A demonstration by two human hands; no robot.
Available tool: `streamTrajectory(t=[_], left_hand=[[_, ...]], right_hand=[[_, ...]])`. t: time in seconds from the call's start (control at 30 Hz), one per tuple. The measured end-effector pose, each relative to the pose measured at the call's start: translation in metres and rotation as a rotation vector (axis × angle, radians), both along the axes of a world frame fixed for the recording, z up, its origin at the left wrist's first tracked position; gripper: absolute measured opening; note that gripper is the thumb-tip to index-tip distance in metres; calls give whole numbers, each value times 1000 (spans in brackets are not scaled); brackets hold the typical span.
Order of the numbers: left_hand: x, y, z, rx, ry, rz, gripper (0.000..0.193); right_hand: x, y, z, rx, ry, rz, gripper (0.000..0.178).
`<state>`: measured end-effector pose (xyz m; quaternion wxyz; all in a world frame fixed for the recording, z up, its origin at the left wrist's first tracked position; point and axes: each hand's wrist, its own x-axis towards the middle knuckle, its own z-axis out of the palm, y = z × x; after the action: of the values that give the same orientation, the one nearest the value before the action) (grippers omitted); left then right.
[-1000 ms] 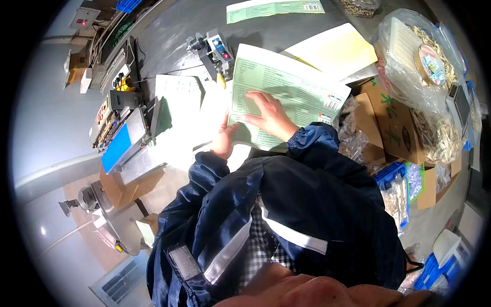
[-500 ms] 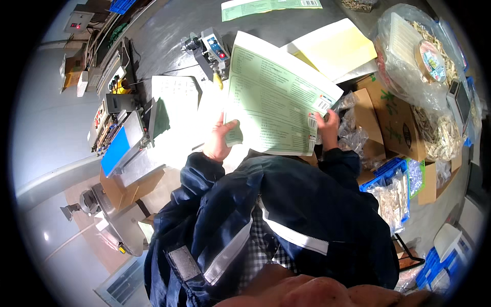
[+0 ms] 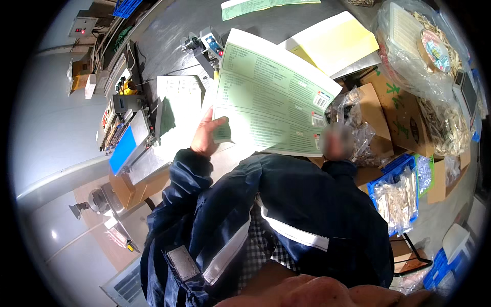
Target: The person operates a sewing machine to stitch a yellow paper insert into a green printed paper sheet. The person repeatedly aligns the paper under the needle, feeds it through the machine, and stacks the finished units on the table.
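Observation:
A large pale-green printed sheet (image 3: pixel 266 97), with small barcodes along its right side, is spread before my chest. My left hand (image 3: pixel 206 134) grips its lower left edge, the thumb lying over the paper. At the lower right edge is my right hand (image 3: pixel 338 143); its fingers are blurred, so its hold on the sheet cannot be made out. Beyond the green sheet lie yellow and white papers (image 3: pixel 340 43), and another green printed sheet (image 3: pixel 271 7) rests farther back on the dark table (image 3: pixel 169 30).
A small device with knobs (image 3: pixel 208 43) stands behind the sheet's left corner. White printed pages (image 3: pixel 176 102) lie left of my hand. On the right are a cardboard box (image 3: pixel 394 112), a plastic bag of dried goods (image 3: pixel 452 120) and a blue basket of packets (image 3: pixel 394 197).
The green sheet and my left hand have shifted slightly left. My right hand has moved a little right and down along the sheet's edge and is now blurred.

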<state>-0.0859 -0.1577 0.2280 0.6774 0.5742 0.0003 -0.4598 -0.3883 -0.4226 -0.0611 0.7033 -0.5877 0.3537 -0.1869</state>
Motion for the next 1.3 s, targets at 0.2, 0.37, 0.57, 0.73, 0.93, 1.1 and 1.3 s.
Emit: streamTrajectory(t=[0.2, 0.37, 0.57, 0.73, 0.93, 1.1, 1.3], left_hand=[[32, 19, -17, 158, -117, -190, 32], [65, -3, -77, 490, -175, -155, 39], [72, -9, -169, 504, -303, -191, 33], [38, 4, -145, 320, -57, -86, 19], [-11, 75, -80, 180, -38, 0, 44], [-36, 126, -65, 96, -6, 179, 33], [-82, 216, -11, 18, -74, 354, 23]], right_hand=[[-15, -48, 86, -454, -38, 46, 35], [-19, -88, 107, -607, -35, 284, 38], [3, -132, 63, 334, 114, 184, 44], [-11, -131, 60, 358, 104, -47, 38], [-28, -72, 172, 374, -107, 52, 34], [-24, -43, 207, 204, 43, 179, 29], [-15, 25, 257, 314, -125, 216, 27]])
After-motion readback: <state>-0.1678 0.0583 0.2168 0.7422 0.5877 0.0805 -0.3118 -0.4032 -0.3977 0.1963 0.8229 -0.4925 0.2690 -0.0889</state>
